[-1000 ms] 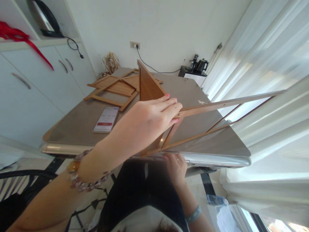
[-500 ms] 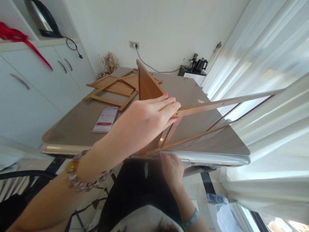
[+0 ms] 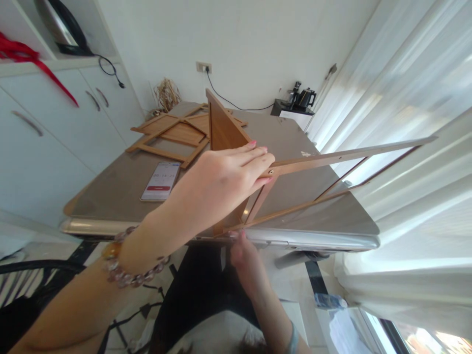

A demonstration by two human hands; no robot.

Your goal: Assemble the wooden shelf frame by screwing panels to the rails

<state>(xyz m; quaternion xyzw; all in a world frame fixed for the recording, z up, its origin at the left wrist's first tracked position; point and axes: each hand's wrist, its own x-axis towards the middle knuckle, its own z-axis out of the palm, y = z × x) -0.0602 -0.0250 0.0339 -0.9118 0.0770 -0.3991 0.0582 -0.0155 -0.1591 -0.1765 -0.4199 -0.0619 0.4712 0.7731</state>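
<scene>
My left hand (image 3: 224, 179), a bead bracelet on its wrist, is closed around the pivot joint of a folding wooden frame (image 3: 350, 155). The frame stands on edge on the grey table (image 3: 313, 238), its solid panel (image 3: 223, 130) upright and its long rails reaching right toward the curtains. My right hand (image 3: 245, 260) comes up from below the table's near edge. Its fingers are drawn together and press on the frame's lower corner.
A second wooden frame (image 3: 177, 132) lies flat at the table's far left, with a phone (image 3: 160, 181) in front of it. White cabinets (image 3: 47, 132) stand left, a kettle (image 3: 62, 24) on the shelf above. A coffee set (image 3: 302, 98) sits far back. Curtains (image 3: 413, 98) hang right.
My right hand slid left along the table's near edge to the frame's lower corner. My left hand kept its hold and the frame barely moved.
</scene>
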